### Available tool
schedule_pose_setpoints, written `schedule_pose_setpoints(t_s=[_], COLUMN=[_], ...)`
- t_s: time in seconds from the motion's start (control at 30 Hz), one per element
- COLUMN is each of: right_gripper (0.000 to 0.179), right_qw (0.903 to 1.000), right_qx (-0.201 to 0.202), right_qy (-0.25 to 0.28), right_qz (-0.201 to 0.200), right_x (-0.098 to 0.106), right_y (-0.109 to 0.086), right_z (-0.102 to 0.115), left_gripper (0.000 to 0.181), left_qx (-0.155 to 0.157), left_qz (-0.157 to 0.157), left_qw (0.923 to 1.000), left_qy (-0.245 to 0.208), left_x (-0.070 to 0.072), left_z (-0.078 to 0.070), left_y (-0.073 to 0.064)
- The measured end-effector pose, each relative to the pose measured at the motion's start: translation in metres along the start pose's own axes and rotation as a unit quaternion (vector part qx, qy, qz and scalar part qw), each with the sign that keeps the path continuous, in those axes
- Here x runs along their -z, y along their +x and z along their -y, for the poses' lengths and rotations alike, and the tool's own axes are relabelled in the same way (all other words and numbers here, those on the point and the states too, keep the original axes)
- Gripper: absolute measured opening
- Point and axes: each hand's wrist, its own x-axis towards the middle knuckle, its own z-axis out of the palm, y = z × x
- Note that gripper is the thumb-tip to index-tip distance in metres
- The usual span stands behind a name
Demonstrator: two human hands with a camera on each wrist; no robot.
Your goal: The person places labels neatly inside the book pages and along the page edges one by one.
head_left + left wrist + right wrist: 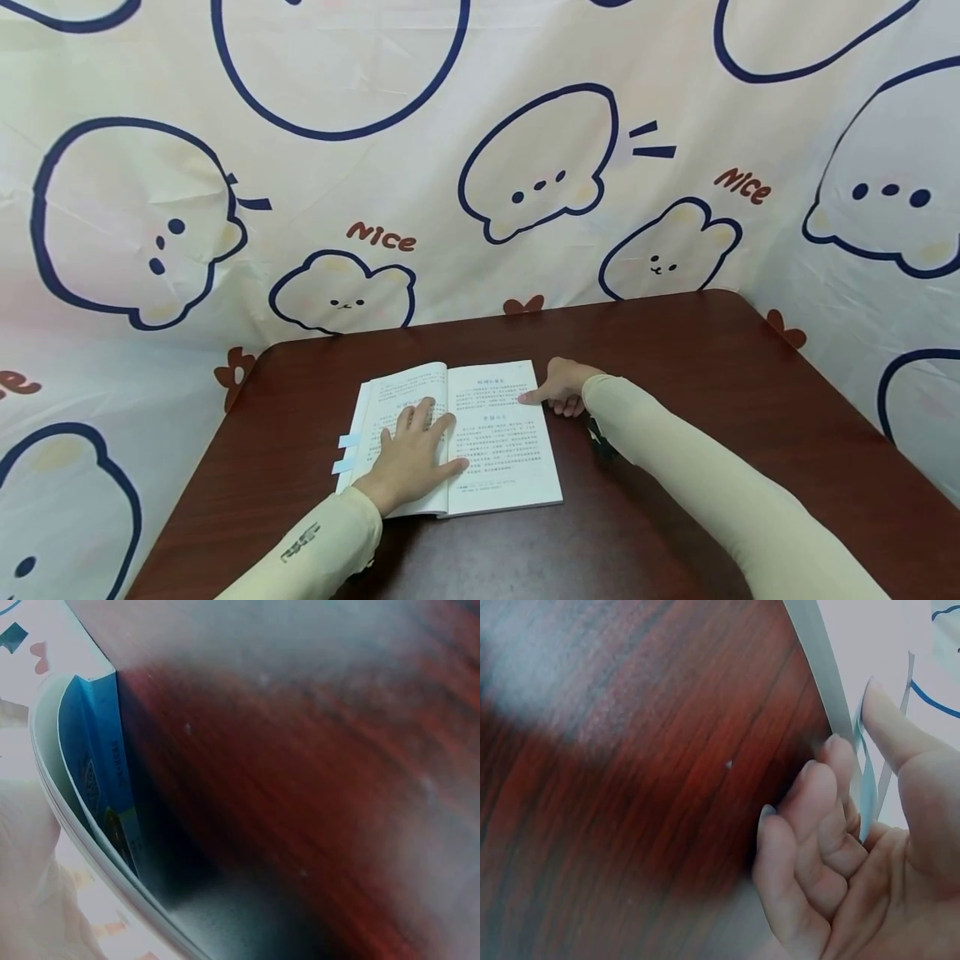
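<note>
An open book (498, 450) with printed pages lies on the dark wooden table. My left hand (412, 458) rests on its left page near the spine, fingers spread. In the left wrist view the book's blue cover and spine (112, 750) show beneath the curved block of pages. At the right edge of the book is my right hand (564, 387), its thumb over the right page and the fingers curled below. The right wrist view shows a page edge (868, 787) bent between the thumb and fingers of that hand.
Light blue tabs (345, 452) stick out from the book's left side. Around the table (660, 350) hangs a pale cloth (420, 183) with cartoon outlines, close behind the far edge. Both forearms wear pale sleeves (690, 450).
</note>
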Motion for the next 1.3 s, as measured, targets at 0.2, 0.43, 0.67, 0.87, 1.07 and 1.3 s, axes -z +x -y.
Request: schedule_pose_setpoints(t_s=[0.2, 0.43, 0.67, 0.87, 1.07, 1.3], right_gripper=[0.051, 0.054, 0.055, 0.056, 0.057, 0.054], right_qw=[0.9999, 0.9994, 0.9991, 0.9992, 0.999, 0.9996], right_qx=[-0.002, 0.001, -0.002, -0.009, -0.013, -0.006], right_qy=[-0.002, -0.013, -0.016, -0.011, -0.007, 0.0], right_qz=[-0.01, -0.031, -0.039, -0.038, -0.043, -0.028], right_x=[-0.0019, -0.006, -0.0069, -0.0089, -0.0095, -0.0067], right_y=[0.0026, 0.0055, 0.0026, 0.0048, 0.0051, 0.0063], right_z=[-0.0004, 0.0, 0.0021, 0.0014, 0.0021, 0.0012], left_gripper=[0.07, 0.07, 0.07, 0.07, 0.069, 0.069], left_qx=[0.0, 0.001, 0.001, 0.0, -0.002, -0.001], left_qz=[-0.003, -0.003, -0.007, -0.009, -0.011, -0.008], left_qw=[1.0, 1.0, 0.9999, 0.9999, 0.9999, 1.0], left_qy=[0.004, 0.007, 0.009, 0.005, 0.003, 0.003], left_x=[0.0003, -0.0011, -0.0019, -0.0034, -0.0029, -0.0014], left_z=[-0.0003, -0.0003, 0.0004, 0.0008, 0.0004, -0.0001], left_y=[0.0003, 0.0007, 0.0012, 0.001, 0.0006, 0.0007])
